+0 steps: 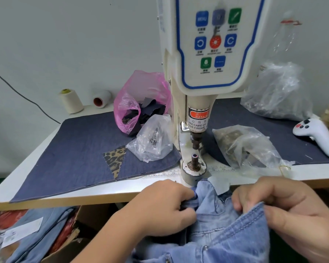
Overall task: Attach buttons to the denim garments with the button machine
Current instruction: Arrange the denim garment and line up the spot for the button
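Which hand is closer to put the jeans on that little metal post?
Probably the left hand: it grips the denim garment just below the machine's lower post. The right hand pinches it farther off to the side.

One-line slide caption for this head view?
Both hands, left hand and right hand, grip a light denim garment at the table edge below the button machine.

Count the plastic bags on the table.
4, maybe more hidden: a pink bag left of the machine, a small clear bag in front of it, a clear bag right of the post, a crumpled clear bag far right.
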`<act>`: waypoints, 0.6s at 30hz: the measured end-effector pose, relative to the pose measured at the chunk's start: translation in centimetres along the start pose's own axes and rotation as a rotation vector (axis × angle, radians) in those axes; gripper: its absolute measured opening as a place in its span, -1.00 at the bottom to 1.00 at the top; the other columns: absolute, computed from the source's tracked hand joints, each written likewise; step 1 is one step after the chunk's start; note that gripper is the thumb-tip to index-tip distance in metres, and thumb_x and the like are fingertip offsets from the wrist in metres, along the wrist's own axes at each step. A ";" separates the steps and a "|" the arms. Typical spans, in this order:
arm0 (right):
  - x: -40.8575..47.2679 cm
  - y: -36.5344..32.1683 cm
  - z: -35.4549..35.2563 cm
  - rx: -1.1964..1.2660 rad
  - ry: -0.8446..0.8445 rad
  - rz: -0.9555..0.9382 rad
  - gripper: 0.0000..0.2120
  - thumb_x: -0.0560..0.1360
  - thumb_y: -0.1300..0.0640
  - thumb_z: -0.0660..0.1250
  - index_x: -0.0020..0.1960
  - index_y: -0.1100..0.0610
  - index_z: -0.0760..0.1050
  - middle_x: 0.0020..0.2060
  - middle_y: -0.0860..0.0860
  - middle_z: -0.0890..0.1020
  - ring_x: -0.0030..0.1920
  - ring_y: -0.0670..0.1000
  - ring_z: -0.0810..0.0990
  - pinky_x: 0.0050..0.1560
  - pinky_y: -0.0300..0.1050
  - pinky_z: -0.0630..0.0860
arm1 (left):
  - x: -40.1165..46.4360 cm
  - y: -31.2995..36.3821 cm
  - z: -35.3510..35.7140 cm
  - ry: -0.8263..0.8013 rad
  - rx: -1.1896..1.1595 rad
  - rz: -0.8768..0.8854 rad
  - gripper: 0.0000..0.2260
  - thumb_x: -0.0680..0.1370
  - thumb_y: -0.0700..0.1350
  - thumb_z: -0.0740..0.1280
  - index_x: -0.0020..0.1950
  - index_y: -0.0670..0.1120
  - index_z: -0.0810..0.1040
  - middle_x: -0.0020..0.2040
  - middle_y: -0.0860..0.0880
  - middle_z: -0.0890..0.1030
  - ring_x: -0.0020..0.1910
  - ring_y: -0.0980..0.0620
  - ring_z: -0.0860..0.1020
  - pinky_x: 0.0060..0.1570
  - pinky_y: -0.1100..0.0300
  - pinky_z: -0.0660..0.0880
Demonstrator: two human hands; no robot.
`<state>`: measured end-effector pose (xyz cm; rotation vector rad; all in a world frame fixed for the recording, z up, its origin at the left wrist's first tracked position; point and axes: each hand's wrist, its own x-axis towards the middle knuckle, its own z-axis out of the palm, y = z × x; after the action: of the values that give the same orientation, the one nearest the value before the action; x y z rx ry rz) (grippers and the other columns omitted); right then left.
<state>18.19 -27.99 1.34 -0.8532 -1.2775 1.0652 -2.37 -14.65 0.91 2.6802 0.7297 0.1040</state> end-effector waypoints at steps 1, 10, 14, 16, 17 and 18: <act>0.1 0.0 0.2 -0.005 0.011 0.005 -0.72 0.41 -0.09 0.53 -0.14 0.12 0.65 -0.30 0.13 0.63 -0.32 0.22 0.51 -0.35 0.02 0.48 | 0.2 -0.2 0.3 0.000 0.013 -0.082 -0.61 0.50 0.21 0.18 -0.24 -0.11 0.34 -0.32 -0.08 0.46 -0.29 -0.03 0.43 -0.28 0.05 0.38; 4.7 2.1 1.0 -0.164 0.154 0.138 -0.82 0.46 0.28 0.40 -0.24 0.05 0.65 -0.47 -0.07 0.58 -0.54 -0.21 0.47 -0.53 -0.44 0.32 | -0.1 0.4 -0.3 0.428 -0.520 -0.097 -0.75 0.54 0.17 0.30 -0.04 0.02 0.61 -0.10 0.09 0.60 -0.02 0.11 0.53 0.08 0.15 0.45; 6.6 3.3 1.2 -0.409 0.206 0.148 -0.85 0.37 0.13 0.34 -0.20 -0.06 0.67 -0.45 -0.13 0.62 -0.50 -0.25 0.52 -0.48 -0.51 0.32 | -1.2 1.9 -0.4 0.262 -0.822 -0.084 -0.69 0.45 0.22 0.31 -0.03 0.01 0.62 -0.15 -0.05 0.65 -0.19 0.13 0.54 -0.07 0.15 0.47; 7.1 3.8 1.3 -0.439 0.199 0.165 -0.85 0.35 0.10 0.36 -0.20 -0.11 0.68 -0.39 -0.10 0.67 -0.45 -0.24 0.55 -0.43 -0.48 0.37 | -1.0 1.8 0.1 0.248 -0.849 -0.177 -0.75 0.41 0.16 0.38 -0.09 0.00 0.58 -0.20 0.00 0.63 -0.21 0.12 0.51 -0.10 0.14 0.45; 7.3 4.0 1.1 -0.446 0.196 0.170 -0.85 0.34 0.08 0.37 -0.19 -0.12 0.68 -0.34 -0.09 0.69 -0.40 -0.24 0.58 -0.37 -0.44 0.43 | -0.8 1.4 0.2 0.216 -0.920 -0.213 -0.76 0.41 0.13 0.40 -0.15 -0.04 0.56 -0.22 -0.02 0.59 -0.21 0.07 0.50 -0.09 0.09 0.43; 7.5 4.0 1.0 -0.450 0.206 0.181 -0.86 0.33 0.05 0.38 -0.19 -0.13 0.68 -0.30 -0.07 0.71 -0.34 -0.21 0.61 -0.30 -0.39 0.48 | -0.6 1.1 0.2 0.164 -1.016 -0.241 -0.77 0.41 0.09 0.42 -0.20 -0.07 0.53 -0.22 -0.04 0.56 -0.20 0.03 0.49 -0.08 0.08 0.40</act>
<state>16.50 -19.73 0.05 -1.4039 -1.3003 0.8102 -2.35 -15.89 1.16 1.6220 0.7611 0.4886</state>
